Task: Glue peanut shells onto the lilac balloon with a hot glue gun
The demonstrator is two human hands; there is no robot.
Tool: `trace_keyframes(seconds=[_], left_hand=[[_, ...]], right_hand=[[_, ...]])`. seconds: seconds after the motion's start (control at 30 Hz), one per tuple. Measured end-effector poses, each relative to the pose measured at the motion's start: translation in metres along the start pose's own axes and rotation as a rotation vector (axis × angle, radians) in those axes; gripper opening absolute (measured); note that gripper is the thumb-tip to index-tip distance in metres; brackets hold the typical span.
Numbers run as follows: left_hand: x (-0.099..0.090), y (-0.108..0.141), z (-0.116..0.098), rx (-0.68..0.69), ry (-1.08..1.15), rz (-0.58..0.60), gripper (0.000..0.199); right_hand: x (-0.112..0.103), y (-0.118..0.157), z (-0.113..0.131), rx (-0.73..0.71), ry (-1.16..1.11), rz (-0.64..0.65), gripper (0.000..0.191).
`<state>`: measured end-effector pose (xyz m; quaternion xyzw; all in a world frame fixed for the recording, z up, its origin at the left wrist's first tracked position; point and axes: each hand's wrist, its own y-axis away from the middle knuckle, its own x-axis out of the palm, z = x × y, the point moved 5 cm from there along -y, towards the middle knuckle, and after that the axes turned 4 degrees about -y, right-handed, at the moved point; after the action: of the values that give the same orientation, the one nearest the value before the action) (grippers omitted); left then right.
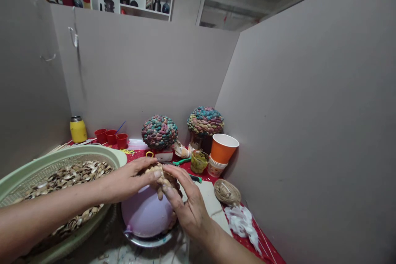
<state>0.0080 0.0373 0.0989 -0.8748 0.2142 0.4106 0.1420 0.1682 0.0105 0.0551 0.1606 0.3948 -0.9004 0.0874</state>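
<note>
A lilac balloon [148,211] rests in a shallow metal bowl [150,242], its knot at the lower left. Tan, peanut-like shells [166,179] cover its upper and right side, while the near left surface is bare. From the left, my left hand [131,179] lies over the top shells, thumb pressing on them. My right hand [187,200] curves around the right side, with thumb and index finger against the shells. Both hands grip the shell-covered part; any single piece between the fingertips is hidden.
A green basket [119,154] of loose shells stands left. Behind are two colourful braided domes [160,132], red cups [122,141], a yellow jar [78,130] and an orange paper cup [221,152]. Twine [227,192] and white plastic [243,222] lie right. Grey partitions enclose the table.
</note>
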Motion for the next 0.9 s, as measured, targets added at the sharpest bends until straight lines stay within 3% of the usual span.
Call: trace_keyframes(seconds=[0.13,0.33,0.47,0.67,0.9], left_hand=[[-0.007,0.004,0.005,-0.012,0.018,-0.035,0.066],[-0.014,0.020,0.007,-0.099,-0.093,-0.088,0.073],[-0.006,0.027,0.009,-0.115,-0.192,-0.061,0.082],[0.006,0.038,0.021,-0.005,-0.240,-0.081,0.082],[0.007,0.056,0.020,0.060,-0.269,-0.120,0.073]], right_hand=[[-0.003,-0.001,-0.008,0.091,-0.048,-0.066,0.034],[-0.007,-0.004,-0.045,0.421,-0.130,-0.195,0.049],[-0.005,-0.008,-0.060,0.499,-0.156,-0.160,0.058],[0.002,-0.001,-0.047,0.491,-0.187,-0.122,0.052],[0.004,0.002,-0.028,0.349,-0.124,-0.089,0.047]])
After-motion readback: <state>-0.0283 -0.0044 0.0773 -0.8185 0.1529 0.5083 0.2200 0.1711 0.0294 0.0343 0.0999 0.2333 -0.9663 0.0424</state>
